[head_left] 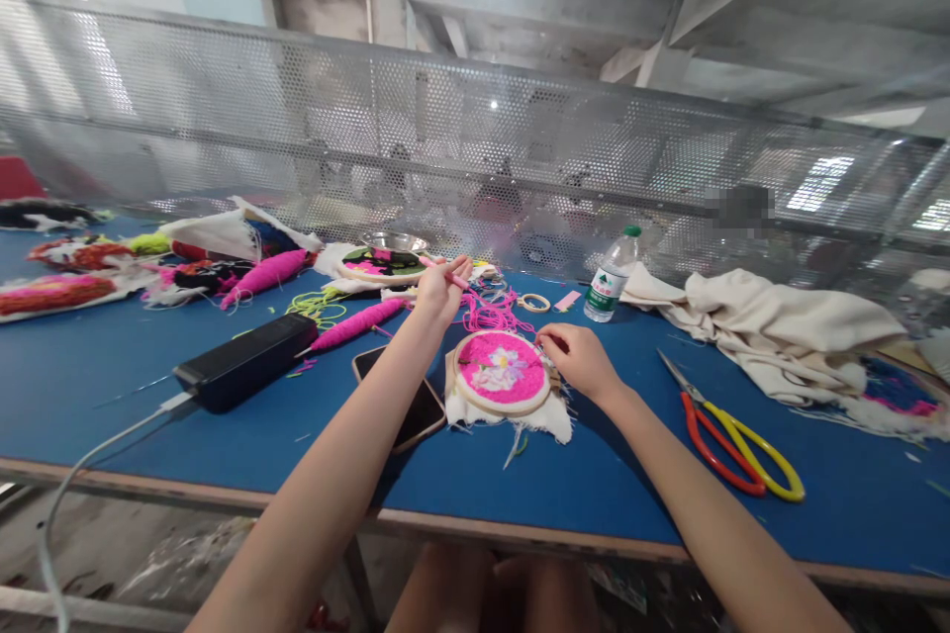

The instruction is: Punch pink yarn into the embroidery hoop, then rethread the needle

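Note:
A round embroidery hoop point(482, 398) lies on the blue table, its cloth filled with pink stitching around a white flower. My left hand point(443, 287), raised just beyond the hoop, is closed on a slim pink tool point(454, 279). At the hoop's right edge my right hand point(579, 356) has its fingers pinched together; what they hold is too small to make out. Loose pink yarn point(496, 313) lies behind the hoop. Partly under my left forearm is a dark phone point(421, 413).
Red-and-yellow scissors point(731, 430), a water bottle point(613, 277) and crumpled cream cloth point(779, 316) are on the right. A black power bank point(244, 361) with a cable, pink yarn bundles point(360, 323) and a second hoop point(382, 267) are on the left. Perforated metal panels point(445, 148) border the back.

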`<state>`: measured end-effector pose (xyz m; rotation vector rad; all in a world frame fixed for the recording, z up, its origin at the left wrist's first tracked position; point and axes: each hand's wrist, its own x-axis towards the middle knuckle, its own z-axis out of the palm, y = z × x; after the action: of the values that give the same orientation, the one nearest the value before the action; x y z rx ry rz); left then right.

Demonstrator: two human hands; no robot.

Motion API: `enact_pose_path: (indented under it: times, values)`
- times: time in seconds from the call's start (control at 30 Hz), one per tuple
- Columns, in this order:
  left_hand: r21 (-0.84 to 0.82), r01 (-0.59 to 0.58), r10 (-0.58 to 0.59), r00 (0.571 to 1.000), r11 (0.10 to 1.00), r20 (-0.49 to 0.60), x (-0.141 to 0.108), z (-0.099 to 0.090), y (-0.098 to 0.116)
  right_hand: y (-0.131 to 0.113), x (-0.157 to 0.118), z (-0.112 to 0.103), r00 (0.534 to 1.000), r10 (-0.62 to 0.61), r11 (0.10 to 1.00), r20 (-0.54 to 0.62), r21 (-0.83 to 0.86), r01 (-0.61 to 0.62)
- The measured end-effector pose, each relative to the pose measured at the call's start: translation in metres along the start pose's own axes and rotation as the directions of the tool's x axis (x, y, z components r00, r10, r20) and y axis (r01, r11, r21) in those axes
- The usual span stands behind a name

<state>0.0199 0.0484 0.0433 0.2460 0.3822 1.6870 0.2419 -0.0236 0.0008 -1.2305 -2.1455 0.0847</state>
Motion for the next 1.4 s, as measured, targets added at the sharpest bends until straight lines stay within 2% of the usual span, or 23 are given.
enact_pose_path:
  times: [0.27, 0.47, 0.77, 0.87, 1.0, 1.13, 1.4]
  values:
    - [0.315, -0.026, -0.056, 0.967, 0.949, 0.248, -0.009, -0.001, -0.025, -0.002, 0.001, 0.002, 0.999, 0.023, 0.989, -0.023, 0.147, -0.019]
    - [0.473, -0.072, -0.081, 0.952, 0.878, 0.294, -0.009, -0.010, -0.027, 0.000, 0.001, 0.002, 0.992, 0.096, 0.966, -0.083, 0.246, -0.073]
    - [0.502, 0.003, -0.102, 0.980, 0.865, 0.170, 0.000, -0.019, -0.030, 0.003, 0.002, 0.000, 0.977, 0.161, 0.932, -0.136, 0.345, -0.106]
    - [0.500, 0.016, -0.110, 0.981, 0.866, 0.157, 0.000, -0.020, -0.034, 0.003, 0.002, 0.000, 0.973, 0.169, 0.945, -0.154, 0.306, -0.115]
    - [0.500, -0.006, -0.084, 0.984, 0.866, 0.158, -0.003, -0.021, -0.036, 0.002, 0.001, 0.000, 0.982, 0.082, 0.983, -0.168, 0.177, -0.052]
    - [0.502, -0.078, -0.037, 0.976, 0.862, 0.215, -0.009, -0.018, -0.033, 0.000, 0.000, 0.002, 0.989, 0.002, 0.993, -0.146, 0.114, 0.014]
    - [0.517, -0.181, -0.026, 0.929, 0.836, 0.369, -0.018, -0.008, -0.030, -0.002, 0.002, 0.007, 0.999, 0.042, 0.967, -0.020, 0.252, -0.035]
